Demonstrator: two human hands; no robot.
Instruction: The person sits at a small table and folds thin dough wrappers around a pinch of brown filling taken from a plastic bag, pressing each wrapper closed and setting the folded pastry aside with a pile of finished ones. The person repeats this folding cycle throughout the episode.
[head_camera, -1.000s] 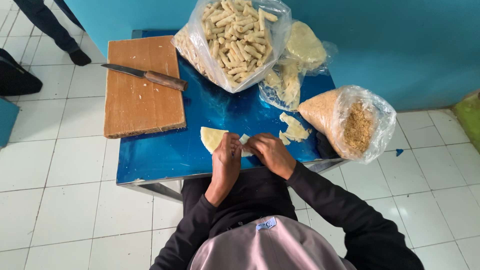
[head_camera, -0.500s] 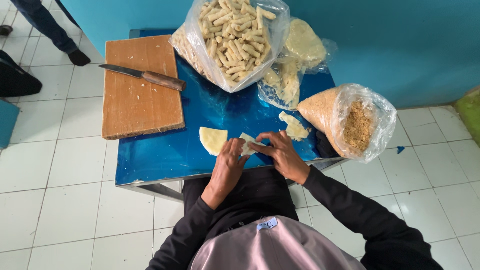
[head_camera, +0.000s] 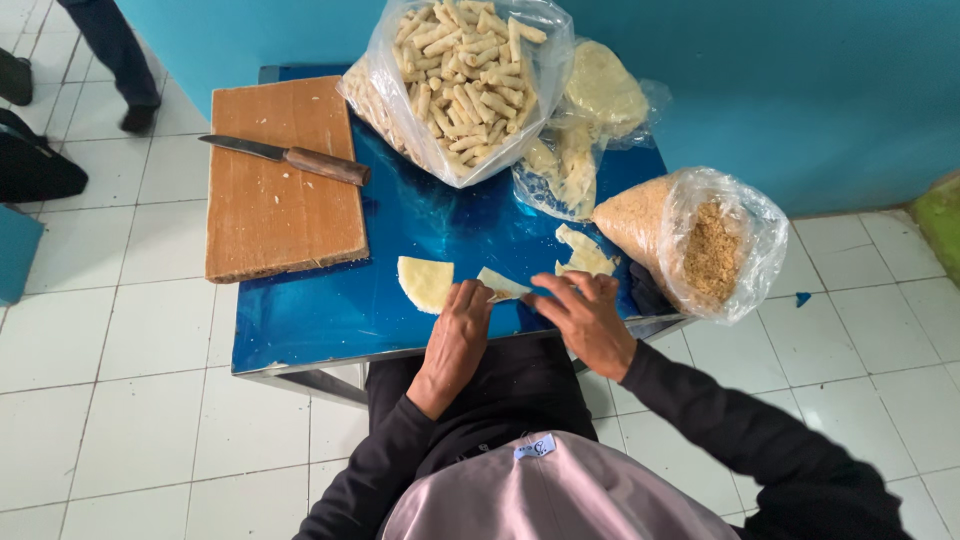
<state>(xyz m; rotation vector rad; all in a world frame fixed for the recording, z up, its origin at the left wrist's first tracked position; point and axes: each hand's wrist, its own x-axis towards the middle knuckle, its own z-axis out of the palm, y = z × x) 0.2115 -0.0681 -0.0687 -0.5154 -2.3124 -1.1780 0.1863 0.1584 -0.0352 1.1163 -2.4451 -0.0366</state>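
Observation:
Both hands meet at the near edge of a small blue table (head_camera: 330, 320). My left hand (head_camera: 457, 335) and my right hand (head_camera: 583, 315) pinch a pale, partly folded dough wrapper (head_camera: 500, 284) between their fingertips. A flat half-round dough sheet (head_camera: 426, 282) lies just left of my left hand. More cut dough pieces (head_camera: 583, 255) lie beyond my right hand.
A wooden cutting board (head_camera: 280, 190) with a wooden-handled knife (head_camera: 290, 157) lies at the table's left. An open bag of rolled pastries (head_camera: 460, 80), a bag of dough sheets (head_camera: 585, 130) and a bag of breadcrumbs (head_camera: 700, 240) stand behind and right. Another person's leg (head_camera: 115, 50) stands far left on white tiles.
My right hand has shifted right and spread its fingers, drawing the wrapper out away from the flat sheet. My left hand stays on the wrapper's left end.

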